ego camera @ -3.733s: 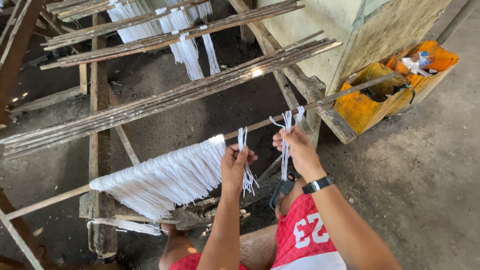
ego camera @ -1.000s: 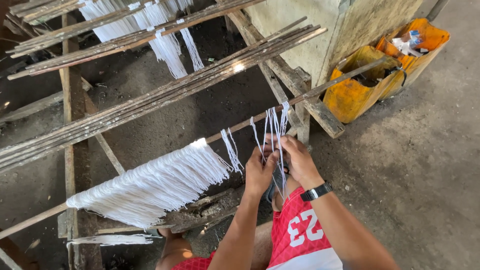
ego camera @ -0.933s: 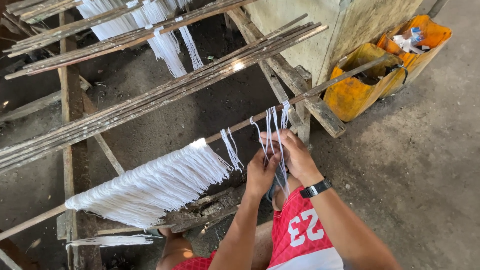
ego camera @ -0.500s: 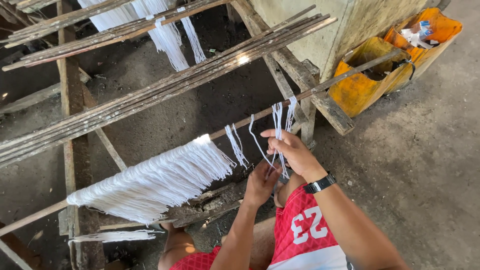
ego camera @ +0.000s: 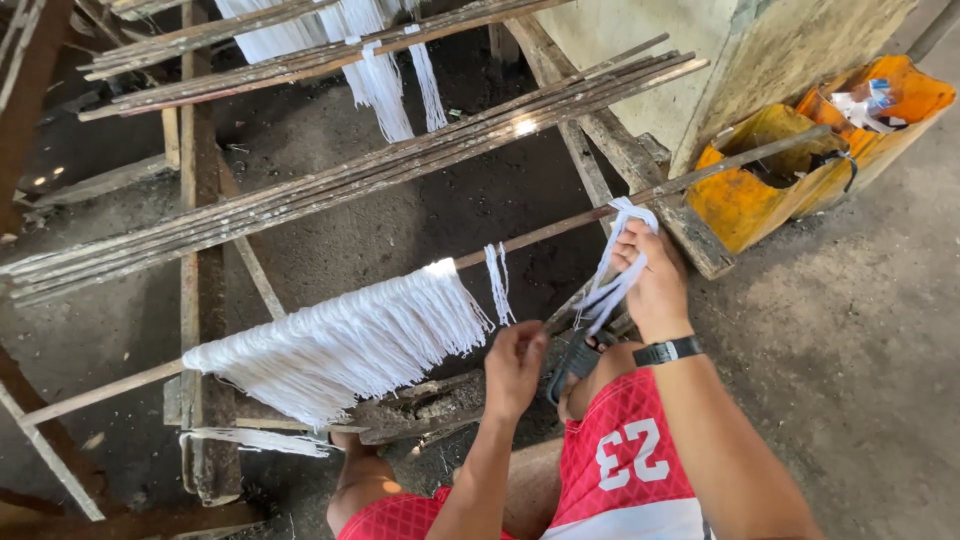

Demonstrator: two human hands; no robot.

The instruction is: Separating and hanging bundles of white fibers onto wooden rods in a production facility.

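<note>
A thin wooden rod [ego camera: 545, 233] runs across a rough wooden frame. A wide fringe of white threads [ego camera: 350, 340] hangs over it on the left, and one small loose strand [ego camera: 497, 283] hangs just to its right. My right hand [ego camera: 655, 285], with a black wristwatch [ego camera: 668, 351], grips a bunch of white strands [ego camera: 608, 292] looped over the rod farther right. My left hand [ego camera: 515, 362] is lower, below the small strand, fingers curled with nothing visible in them. I sit in red shorts [ego camera: 625, 465].
Bundles of long wooden sticks [ego camera: 350, 185] cross the frame above the rod, and more white threads [ego camera: 380, 80] hang from an upper row. A yellow container [ego camera: 745, 195] and an orange one [ego camera: 905, 95] stand at the right by a wall. The floor is dark dirt and grey concrete.
My hands have parted. The right hand carried its strands rightwards along the rod. The left hand dropped below the rod, leaving a small strand hanging beside the fringe.
</note>
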